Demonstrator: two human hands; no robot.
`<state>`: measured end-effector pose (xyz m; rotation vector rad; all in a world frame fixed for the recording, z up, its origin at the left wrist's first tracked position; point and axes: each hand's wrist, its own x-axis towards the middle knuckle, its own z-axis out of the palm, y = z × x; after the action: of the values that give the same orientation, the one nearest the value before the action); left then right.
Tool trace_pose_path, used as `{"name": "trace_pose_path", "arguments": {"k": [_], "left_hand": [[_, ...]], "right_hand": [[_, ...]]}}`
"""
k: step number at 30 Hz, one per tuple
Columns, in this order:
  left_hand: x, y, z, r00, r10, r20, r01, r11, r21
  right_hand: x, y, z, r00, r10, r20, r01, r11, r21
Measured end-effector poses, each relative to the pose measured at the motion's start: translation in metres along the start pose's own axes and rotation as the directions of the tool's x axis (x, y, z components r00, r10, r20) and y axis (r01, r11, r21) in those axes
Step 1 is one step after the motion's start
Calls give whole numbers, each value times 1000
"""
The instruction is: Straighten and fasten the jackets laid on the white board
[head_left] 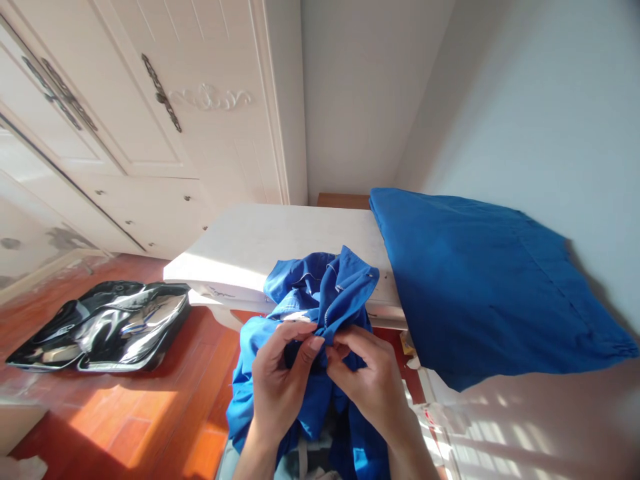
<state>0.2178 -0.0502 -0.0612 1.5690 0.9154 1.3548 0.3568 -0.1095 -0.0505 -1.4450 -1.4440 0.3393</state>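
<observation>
A blue jacket (353, 287) with a stand-up collar lies bunched over my lap in the head view. Its front placket, with what looks like a zipper edge, stands up between my hands. My left hand (281, 380) pinches the front edge between thumb and fingertips. Close by on the right, my right hand (369, 370) is also closed on the placket, fingertips pressed together. Whatever small part lies between the fingertips is hidden. The lower jacket drapes loosely beneath both wrists.
A white desk (295, 230) stands just ahead. Folded blue cloth (475, 287) hangs over its right end. At left, an open black suitcase (173, 293) with contents lies on the red wooden floor (213, 360). Behind stands a white wardrobe (210, 147); a wall rises at right.
</observation>
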Motion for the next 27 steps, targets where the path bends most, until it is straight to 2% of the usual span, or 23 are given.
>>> {"name": "trace_pose_path", "arguments": {"k": [2,4,9,13,19,21,27], "left_hand": [[0,2,-1,998,-23,64,21,999,24],[3,3,-2,991,2,130,-14,996,88],[11,1,-7,927,164,337,-248,943,222],[13,-1,-10,930,202,308,-290,917,274],[11,-1,-7,959,123,255,-197,937,289],[11,0,-7,953,106,284,-195,932,305],[10,0,-10,898,143,416,-284,911,300]], "right_hand": [[1,2,2,999,-20,-28,18,999,-39],[1,4,3,998,-25,-55,22,998,-62],[-1,10,-1,997,0,-76,-2,1000,-26],[-1,11,-6,998,22,-64,-20,999,43],[1,12,-8,998,23,-52,-21,999,31],[1,14,-7,998,7,-63,-6,1000,7],[2,19,-5,992,-51,-113,43,996,-73]]}}
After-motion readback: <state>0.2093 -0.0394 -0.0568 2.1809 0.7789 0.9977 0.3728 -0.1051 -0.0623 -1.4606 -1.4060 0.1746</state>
